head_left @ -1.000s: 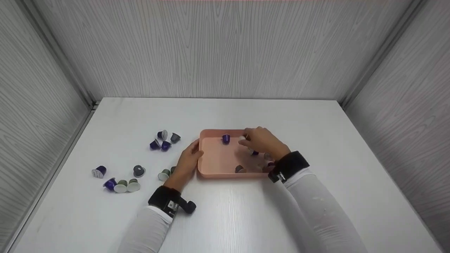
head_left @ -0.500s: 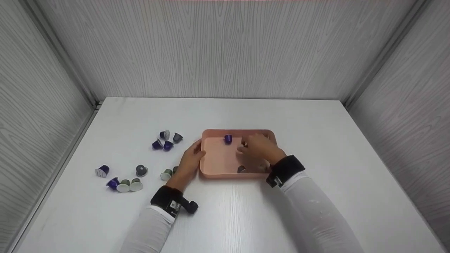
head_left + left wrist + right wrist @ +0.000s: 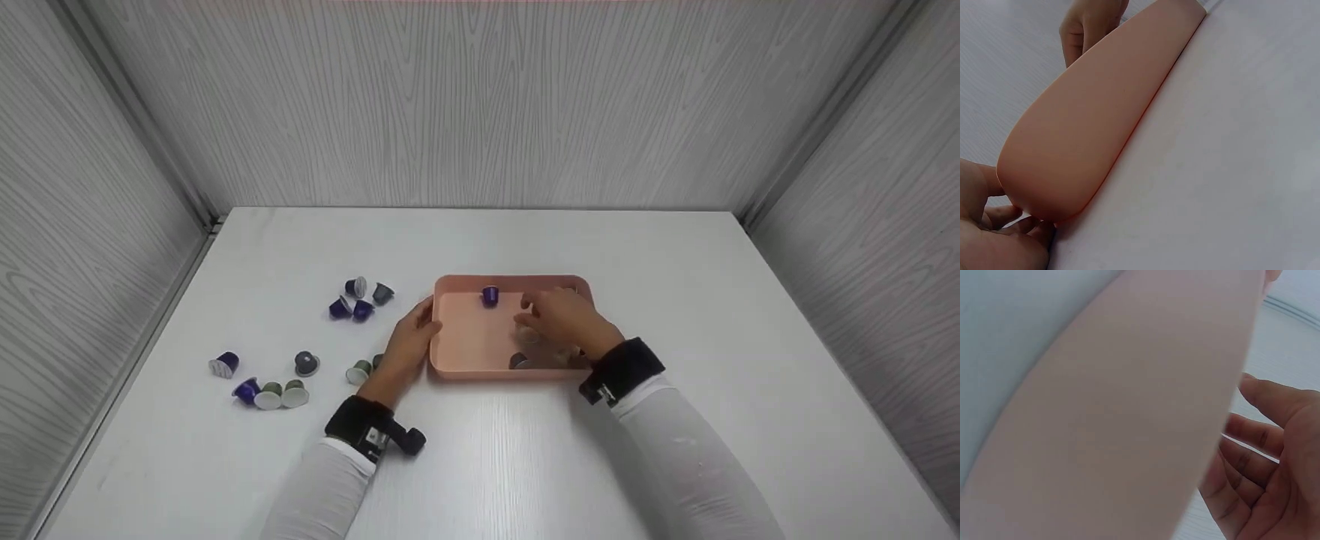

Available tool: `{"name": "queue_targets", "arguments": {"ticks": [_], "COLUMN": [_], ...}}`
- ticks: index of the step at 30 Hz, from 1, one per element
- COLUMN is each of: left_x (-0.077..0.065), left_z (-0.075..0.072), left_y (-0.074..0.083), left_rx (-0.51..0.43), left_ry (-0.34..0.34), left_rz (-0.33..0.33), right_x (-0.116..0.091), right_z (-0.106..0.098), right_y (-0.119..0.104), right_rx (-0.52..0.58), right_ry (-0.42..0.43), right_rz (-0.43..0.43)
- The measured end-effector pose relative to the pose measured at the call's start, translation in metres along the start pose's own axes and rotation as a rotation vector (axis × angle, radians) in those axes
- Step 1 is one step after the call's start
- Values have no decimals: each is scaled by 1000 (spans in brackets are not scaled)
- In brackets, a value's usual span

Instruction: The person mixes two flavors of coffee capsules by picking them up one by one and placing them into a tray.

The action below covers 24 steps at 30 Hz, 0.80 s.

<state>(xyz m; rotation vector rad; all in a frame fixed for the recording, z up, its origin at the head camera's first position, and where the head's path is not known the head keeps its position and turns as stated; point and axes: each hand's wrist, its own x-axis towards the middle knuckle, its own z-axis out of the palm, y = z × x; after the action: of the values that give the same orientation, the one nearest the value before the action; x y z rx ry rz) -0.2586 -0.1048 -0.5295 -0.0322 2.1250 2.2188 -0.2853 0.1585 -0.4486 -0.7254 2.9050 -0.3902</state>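
In the head view my left hand [image 3: 405,345] grips the left side of a pink tray [image 3: 469,373], thumb over the rim and fingers against the outer wall. The left wrist view shows those fingers at the tray's corner. My right hand [image 3: 562,319] hovers over the tray's right half, its thumb and index finger apart. Nothing shows between them in the right wrist view, where the tray wall covers part of the fingers. Below the fingertips lies a pale coffee capsule [image 3: 527,334]. A purple capsule [image 3: 490,296] and a dark capsule [image 3: 517,361] also lie inside; the hand hides others.
Left of the tray is a cluster of purple and grey capsules [image 3: 362,310]. Further left and nearer lie a grey capsule [image 3: 306,364], a purple one [image 3: 247,391], green ones with white lids [image 3: 295,394] and a dark-blue one [image 3: 224,365]. Another green capsule [image 3: 358,373] sits beside the left forearm.
My right hand has lowered into the tray with a pale capsule and let it go; its thumb and finger have parted. The left hand keeps its grip on the tray.
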Motion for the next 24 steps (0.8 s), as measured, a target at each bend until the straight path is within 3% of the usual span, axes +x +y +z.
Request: {"name": "queue_targets", "arguments": {"ticks": [14, 24], "left_x": [-6, -3], "left_z": [-6, -10], "left_y": [-1, -1], "left_rx": [-6, -8], "left_ry": [14, 7], "left_rz": [-24, -9], "right_x": [-27, -39], "right_z": [-1, -4], "right_y": [17, 32], "right_rx": [-11, 36], "right_ry": [201, 339], "right_rz": [-193, -263]}}
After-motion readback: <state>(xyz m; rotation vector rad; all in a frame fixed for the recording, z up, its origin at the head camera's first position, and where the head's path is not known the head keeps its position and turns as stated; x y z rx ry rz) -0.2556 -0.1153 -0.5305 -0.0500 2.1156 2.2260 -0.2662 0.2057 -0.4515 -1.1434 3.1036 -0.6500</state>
